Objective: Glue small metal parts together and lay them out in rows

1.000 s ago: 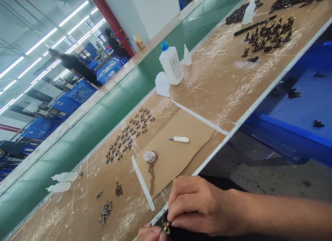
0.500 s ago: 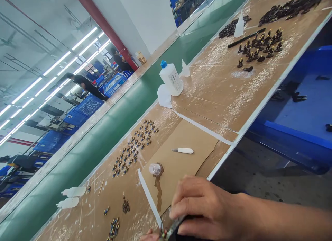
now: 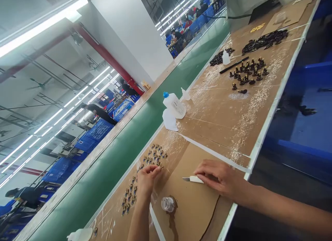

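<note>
My left hand [image 3: 147, 180] reaches into the rows of small blue-and-gold parts [image 3: 155, 152], fingers pinched. A small part shows right at the fingertips, but whether it is gripped I cannot make out. My right hand [image 3: 220, 175] is closed over the white handle of a small knife [image 3: 193, 179], its blade pointing left, on the brown cardboard sheet [image 3: 192, 203]. Between my hands, nearer me, a small clear cup [image 3: 168, 204] stands on the cardboard beside a dark wet streak.
A large white bottle with a blue cap [image 3: 175, 106] stands beyond the cardboard. Farther off are black-and-gold pieces [image 3: 249, 71], a black rod [image 3: 234, 65] and a black pile [image 3: 264, 42]. A green conveyor belt [image 3: 124, 137] runs along the left; a blue bin [image 3: 308, 130] sits right.
My right hand has moved from the table's near edge, where it gripped a dark object, onto the knife. My left hand has come up among the small parts. The view has shifted.
</note>
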### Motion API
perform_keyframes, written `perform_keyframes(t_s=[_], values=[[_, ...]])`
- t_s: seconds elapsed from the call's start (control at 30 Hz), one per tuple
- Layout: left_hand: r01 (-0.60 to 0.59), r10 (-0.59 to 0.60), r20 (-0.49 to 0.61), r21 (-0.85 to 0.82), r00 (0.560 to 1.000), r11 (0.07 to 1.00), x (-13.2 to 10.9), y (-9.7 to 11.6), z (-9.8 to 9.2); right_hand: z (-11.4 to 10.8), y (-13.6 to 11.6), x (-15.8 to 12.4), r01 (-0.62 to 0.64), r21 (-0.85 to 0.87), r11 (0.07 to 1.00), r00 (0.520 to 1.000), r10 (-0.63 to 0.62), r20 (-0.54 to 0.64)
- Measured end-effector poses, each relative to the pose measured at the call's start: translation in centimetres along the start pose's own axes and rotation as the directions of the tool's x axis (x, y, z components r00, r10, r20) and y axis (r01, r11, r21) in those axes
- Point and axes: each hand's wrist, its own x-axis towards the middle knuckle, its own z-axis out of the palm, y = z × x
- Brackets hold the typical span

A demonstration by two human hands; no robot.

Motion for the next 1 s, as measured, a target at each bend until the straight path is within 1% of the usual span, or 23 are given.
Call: perform_keyframes(t_s=[0.1,0.17,0.23,0.3,0.37,0.47,0.5,0.57,0.67,0.73,0.83,1.0], values=[[0.002,-0.006,0.147,0.031,0.989,1.0,1.4,0.9,1.2,-0.1,-0.2,0.0,-0.019,-0.009,1.0,1.0,0.019,0.01],[0.003,-0.011,0.175,0.043,0.985,0.999,1.8,1.2,1.1,-0.2,-0.2,0.0,-0.034,-0.013,0.999,0.999,0.035,0.018],[0.012,-0.018,0.13,0.051,0.991,0.999,1.7,1.0,0.0,-0.2,-0.2,-0.1,-0.045,-0.009,0.999,0.999,0.045,0.014],[0.036,-0.038,0.033,0.073,0.999,0.997,0.9,0.2,-2.1,-0.3,-0.1,-0.2,-0.046,0.008,0.999,0.999,0.046,0.005],[0.087,-0.078,-0.071,0.125,0.994,0.988,-0.8,-1.1,-5.0,-0.3,-0.1,-0.3,-0.038,0.041,0.998,0.999,0.038,-0.006],[0.182,-0.145,-0.17,0.226,0.975,0.957,-5.1,-3.9,-9.1,-0.2,0.0,-0.4,-0.028,0.069,0.997,1.0,0.028,-0.01],[0.209,-0.162,-0.194,0.253,0.967,0.945,-6.7,-4.8,-10.1,-0.2,0.1,-0.4,-0.025,0.07,0.997,1.0,0.026,-0.007],[0.249,-0.186,-0.226,0.295,0.956,0.923,-9.8,-6.5,-11.3,-0.1,0.1,-0.5,-0.019,0.067,0.998,1.0,0.019,0.0],[0.256,-0.185,-0.225,0.344,0.957,0.903,-13.3,-8.3,-11.5,0.0,0.2,-0.6,-0.038,0.067,0.997,0.999,0.038,0.011],[0.238,-0.167,-0.213,0.379,0.963,0.894,-14.6,-9.0,-11.2,0.1,0.1,-0.7,-0.072,0.063,0.995,0.997,0.07,0.023],[0.203,-0.131,-0.191,0.426,0.973,0.882,-15.0,-9.6,-10.9,0.1,0.0,-0.8,-0.121,0.062,0.991,0.993,0.12,0.018],[0.135,-0.082,-0.126,0.504,0.989,0.853,-13.9,-10.7,-10.7,0.2,-0.1,-0.7,-0.148,0.039,0.988,0.989,0.148,-0.002]])
